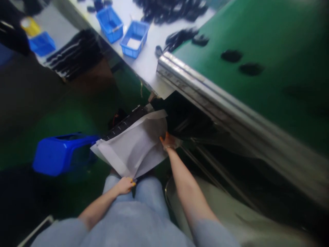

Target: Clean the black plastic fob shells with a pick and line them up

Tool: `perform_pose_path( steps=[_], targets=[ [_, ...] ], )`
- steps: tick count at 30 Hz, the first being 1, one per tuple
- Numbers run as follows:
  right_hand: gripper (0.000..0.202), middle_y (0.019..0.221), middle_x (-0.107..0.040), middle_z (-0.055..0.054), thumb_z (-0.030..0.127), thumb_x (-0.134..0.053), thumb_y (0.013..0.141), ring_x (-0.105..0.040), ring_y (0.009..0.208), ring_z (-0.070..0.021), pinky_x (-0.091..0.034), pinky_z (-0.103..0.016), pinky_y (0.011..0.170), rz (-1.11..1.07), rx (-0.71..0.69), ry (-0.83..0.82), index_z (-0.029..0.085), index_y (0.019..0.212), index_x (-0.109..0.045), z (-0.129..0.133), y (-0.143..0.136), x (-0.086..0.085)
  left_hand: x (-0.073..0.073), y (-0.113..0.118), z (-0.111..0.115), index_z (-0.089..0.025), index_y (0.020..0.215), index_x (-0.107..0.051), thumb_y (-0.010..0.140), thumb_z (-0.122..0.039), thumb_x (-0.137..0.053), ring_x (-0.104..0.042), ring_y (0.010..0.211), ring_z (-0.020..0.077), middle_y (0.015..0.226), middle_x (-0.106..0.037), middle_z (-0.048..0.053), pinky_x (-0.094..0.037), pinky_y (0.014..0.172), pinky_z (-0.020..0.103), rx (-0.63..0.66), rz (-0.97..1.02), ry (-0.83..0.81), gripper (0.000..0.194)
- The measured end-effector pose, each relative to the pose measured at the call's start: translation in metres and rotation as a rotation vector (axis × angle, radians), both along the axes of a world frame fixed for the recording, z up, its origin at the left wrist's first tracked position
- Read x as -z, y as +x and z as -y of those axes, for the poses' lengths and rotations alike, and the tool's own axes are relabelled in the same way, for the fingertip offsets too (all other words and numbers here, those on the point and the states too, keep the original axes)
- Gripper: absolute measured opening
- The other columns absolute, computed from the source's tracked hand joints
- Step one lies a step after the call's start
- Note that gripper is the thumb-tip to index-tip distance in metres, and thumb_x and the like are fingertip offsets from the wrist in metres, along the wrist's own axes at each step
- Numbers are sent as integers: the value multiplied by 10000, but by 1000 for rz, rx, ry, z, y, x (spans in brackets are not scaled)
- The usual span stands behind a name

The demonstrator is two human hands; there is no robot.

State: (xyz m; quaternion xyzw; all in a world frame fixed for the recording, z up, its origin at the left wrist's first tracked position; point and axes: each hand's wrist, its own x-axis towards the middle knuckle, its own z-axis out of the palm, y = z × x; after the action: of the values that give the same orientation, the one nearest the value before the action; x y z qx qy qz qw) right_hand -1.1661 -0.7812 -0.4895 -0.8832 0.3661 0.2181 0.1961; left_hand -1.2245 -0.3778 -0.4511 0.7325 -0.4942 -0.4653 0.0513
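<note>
A large white sheet (133, 142), bent and curling, spreads above my thighs; whether it is paper or thin foam I cannot tell. My left hand (125, 185) is closed on its near corner, close to my lap. At the sheet's right edge my right hand (168, 140) grips it, thumb on top and the other fingers mostly hidden. Behind the sheet's far edge shows a black container (125, 123) with light marks along its side. The sheet hides most of it.
A green conveyor belt (246, 37) with a metal rail (205, 85) runs along the right, carrying dark pieces (231, 55). Blue baskets (135, 37) and dark piles stand on a white table (146, 70) ahead. A blue stool-like object (53, 156) is on the floor at left.
</note>
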Motion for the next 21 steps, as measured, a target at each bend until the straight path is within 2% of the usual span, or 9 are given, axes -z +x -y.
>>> perform_pose_path(
  steps=[3,7,9,13,16,18,21],
  targets=[
    [642,1406,-459,-226,414,-433,918,-454,1270,-314,-354,-409,997,-10,12,8,61,1443,-325,0,1,0,-4,1,5,-262,1158,-590,874,-320,-528,-596,895,196,987,-644,46,-467,781,305,-69,44,12,296],
    [641,1359,-508,-219,424,-447,919,-491,1233,-299,-368,-387,977,-34,21,21,57,1432,-337,1,1,1,-5,9,7,-181,1183,-558,965,-251,-307,-569,959,212,1033,-622,103,-447,856,351,-203,176,77,340],
    [640,1362,-503,-222,422,-447,922,-485,1241,-293,-364,-382,979,-41,26,23,60,1436,-330,1,0,2,-7,13,10,-162,1171,-558,971,-252,-293,-529,1049,232,1110,-594,126,-412,925,386,-222,214,80,343],
    [650,1377,-483,-223,435,-432,927,-474,1255,-296,-352,-402,992,-46,42,25,82,1455,-296,0,1,2,-11,12,26,-159,1145,-569,914,-400,-482,-462,1125,288,1184,-552,142,-369,955,446,-158,204,50,345],
    [656,1382,-481,-214,456,-411,931,-479,1250,-301,-351,-419,992,-49,53,29,102,1466,-275,0,2,1,-10,5,44,-145,1046,-608,921,-257,-459,-480,1069,285,1080,-582,151,-362,932,467,-90,173,63,225],
    [655,1373,-490,-215,454,-414,931,-481,1245,-303,-353,-417,988,-53,58,32,97,1463,-281,0,3,0,-9,0,55,-154,988,-623,919,-164,-415,-488,1061,268,1027,-599,138,-346,956,466,-23,124,51,220],
    [657,1350,-510,-224,441,-427,931,-492,1231,-307,-357,-409,978,-59,62,34,78,1460,-287,-1,3,-2,-10,-5,68,-154,1006,-623,921,-164,-400,-499,1081,268,1026,-610,142,-332,984,474,60,56,31,239]
  ],
)
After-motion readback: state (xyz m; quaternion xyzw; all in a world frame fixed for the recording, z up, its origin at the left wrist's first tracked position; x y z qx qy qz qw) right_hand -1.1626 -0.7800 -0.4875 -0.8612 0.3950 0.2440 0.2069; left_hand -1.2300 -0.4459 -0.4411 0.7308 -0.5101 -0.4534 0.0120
